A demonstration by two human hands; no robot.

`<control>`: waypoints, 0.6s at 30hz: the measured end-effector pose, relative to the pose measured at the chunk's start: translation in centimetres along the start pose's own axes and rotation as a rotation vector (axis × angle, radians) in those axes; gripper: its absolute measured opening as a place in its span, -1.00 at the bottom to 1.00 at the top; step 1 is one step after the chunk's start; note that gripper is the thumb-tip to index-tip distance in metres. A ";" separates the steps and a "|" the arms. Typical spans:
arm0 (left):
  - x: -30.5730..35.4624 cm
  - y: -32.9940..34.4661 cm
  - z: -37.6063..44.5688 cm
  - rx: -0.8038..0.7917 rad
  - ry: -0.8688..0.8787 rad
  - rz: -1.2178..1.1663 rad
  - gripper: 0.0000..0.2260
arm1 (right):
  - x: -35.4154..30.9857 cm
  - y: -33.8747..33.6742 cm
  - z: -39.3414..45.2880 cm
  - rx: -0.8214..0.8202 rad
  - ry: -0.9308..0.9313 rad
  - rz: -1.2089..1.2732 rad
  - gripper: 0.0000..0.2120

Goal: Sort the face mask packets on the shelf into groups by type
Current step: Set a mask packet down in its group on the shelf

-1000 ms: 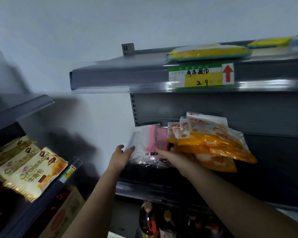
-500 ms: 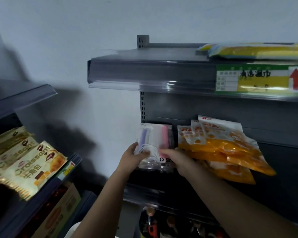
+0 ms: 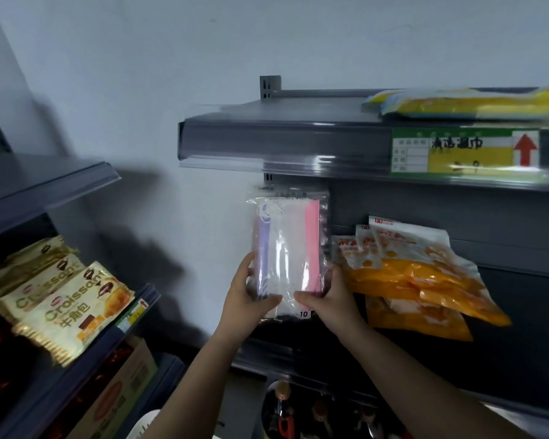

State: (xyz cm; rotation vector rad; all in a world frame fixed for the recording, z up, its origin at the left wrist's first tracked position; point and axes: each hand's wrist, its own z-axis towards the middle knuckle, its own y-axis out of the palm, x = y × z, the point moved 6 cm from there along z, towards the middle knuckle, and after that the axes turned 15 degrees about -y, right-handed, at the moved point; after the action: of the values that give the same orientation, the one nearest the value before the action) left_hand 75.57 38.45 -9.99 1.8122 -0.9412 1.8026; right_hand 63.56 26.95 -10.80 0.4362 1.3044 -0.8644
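- The step in hand looks like squaring up one group: the left hand [image 3: 246, 293] and the right hand [image 3: 328, 299] each grip a lower corner of a clear plastic packet of face masks [image 3: 287, 248] showing purple, white and pink bands, thumbs curled over its front
- That clear packet stands upright at the left end of the dark grey metal shelf [image 3: 298, 353], its back towards the shelf's rear panel; whether its bottom edge rests on the shelf or is lifted just off it I cannot tell
- Just to its right lies the fanned heap of orange-and-white printed mask packets [image 3: 419, 274], tilted and overlapping, its near edge beside the right hand
- More clear packets may stand behind the front one; the layered top edges hint at it, but it is not plain
- Next move, as I judge it: set the clear packet down straight against the left end, let go, then reach right for the orange heap and gather it into a tidy stack apart from the clear ones
- Against the earlier pictures: the clear packet lay low and leaning then, with the left hand only reaching its edge; now it is raised upright and both hands clamp it, while the orange heap has not been touched
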 end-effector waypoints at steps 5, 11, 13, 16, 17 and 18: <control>1.2 0.5 -0.5 0.030 0.091 -0.026 -0.27 | -1.2 -0.9 0.1 0.040 -0.111 -0.084 -0.19; 1.7 0.9 -0.5 0.001 0.082 -0.031 -0.17 | -1.2 -1.2 0.0 0.067 -0.155 -0.105 -0.27; 1.5 0.9 -0.4 -0.016 0.073 -0.027 -0.12 | -0.7 -1.2 0.0 0.060 -0.153 -0.112 -0.28; 0.9 0.7 -0.3 0.003 0.066 -0.020 -0.07 | -0.1 -1.2 -0.6 0.043 -0.146 -0.133 -0.22; 0.8 0.7 -0.3 0.012 0.068 -0.018 -0.06 | -0.1 -1.2 -0.8 0.043 -0.140 -0.104 -0.17; 0.8 0.8 -0.4 0.019 0.078 -0.025 -0.08 | -0.2 -1.3 -1.0 0.053 -0.138 -0.073 -0.11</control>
State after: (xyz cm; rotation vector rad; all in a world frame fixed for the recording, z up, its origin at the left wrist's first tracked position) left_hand 74.71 38.08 -9.34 1.7437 -0.8716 1.8588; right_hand 61.89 26.92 -10.59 0.3660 1.1779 -0.9750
